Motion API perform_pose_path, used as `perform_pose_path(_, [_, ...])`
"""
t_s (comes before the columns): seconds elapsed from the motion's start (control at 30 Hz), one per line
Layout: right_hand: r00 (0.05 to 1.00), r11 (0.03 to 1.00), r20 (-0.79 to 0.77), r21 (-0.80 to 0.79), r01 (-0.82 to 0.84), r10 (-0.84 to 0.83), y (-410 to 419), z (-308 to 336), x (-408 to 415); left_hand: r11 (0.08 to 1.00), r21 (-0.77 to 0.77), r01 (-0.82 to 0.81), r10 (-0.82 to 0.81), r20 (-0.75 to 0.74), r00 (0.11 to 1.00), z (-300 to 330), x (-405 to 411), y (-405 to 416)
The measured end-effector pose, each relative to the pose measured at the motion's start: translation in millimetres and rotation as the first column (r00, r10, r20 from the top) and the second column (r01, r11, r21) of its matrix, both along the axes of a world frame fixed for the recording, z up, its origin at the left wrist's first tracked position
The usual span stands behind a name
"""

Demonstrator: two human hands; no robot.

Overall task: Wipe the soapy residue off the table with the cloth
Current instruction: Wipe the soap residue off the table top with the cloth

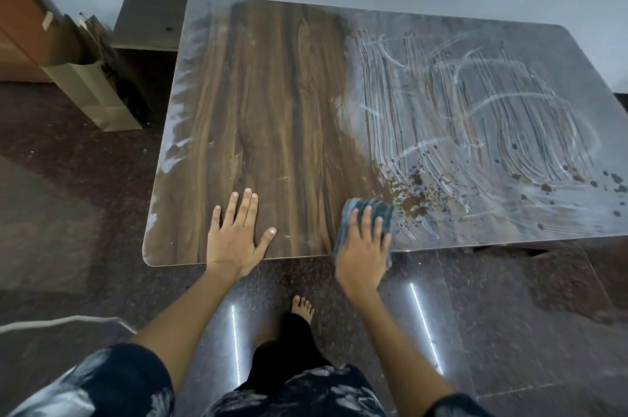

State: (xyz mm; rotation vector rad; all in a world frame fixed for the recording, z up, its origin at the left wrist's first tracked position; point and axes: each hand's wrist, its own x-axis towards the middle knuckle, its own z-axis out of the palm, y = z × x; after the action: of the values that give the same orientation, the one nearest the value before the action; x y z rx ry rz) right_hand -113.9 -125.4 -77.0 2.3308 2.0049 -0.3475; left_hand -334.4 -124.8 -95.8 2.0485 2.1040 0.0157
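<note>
Head view shows your table (272, 93) wiped bare down its middle, while soapy residue (475, 117) coats everything right of that strip, plus a thin band along the table's left edge. Your right hand (362, 253) presses the cloth (368, 209) flat at the table's near edge, fingers straight, slightly spread. Overlap strokes rightward. Your left hand (238, 233) braces, fingers splayed flat.
</note>
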Motion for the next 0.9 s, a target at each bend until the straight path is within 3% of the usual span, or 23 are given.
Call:
perform_pose_path(0.17, [0.954,0.955,-0.065,-0.012,-0.296,0.294,-36.3,-2.6,-62.3,1.0,0.007,0.024,-0.024,0.01,1.0,-3.1,1.3,-16.5])
perform_pose_path(0.3, [0.884,0.885,-0.047,-0.023,-0.466,0.465,-8.2,8.6,-50.3,0.999,0.005,0.034,-0.035,0.028,0.999,-4.8,2.0,-31.6])
perform_pose_path(0.5, [0.982,0.98,-0.009,-0.056,-0.189,0.189,17.0,12.7,7.9,0.998,-0.006,0.067,-0.067,0.03,0.997,-2.0,3.5,-50.3])
perform_pose_path(0.7, [0.997,0.997,0.005,0.002,-0.075,0.075,-23.6,7.2,17.0,0.998,-0.018,0.056,-0.055,0.051,0.997,0.7,6.6,-66.6])
perform_pose_path(0.8, [0.985,0.985,-0.007,0.017,-0.172,0.173,-43.4,3.5,-13.2,1.0,0.004,0.009,-0.009,0.072,0.997,-3.3,12.6,-68.0])
perform_pose_path(0.9, [0.916,0.918,-0.065,-0.008,-0.397,0.396,-47.4,5.1,-54.0,0.999,0.027,-0.04,0.037,0.104,0.994,-4.7,21.4,-59.6])
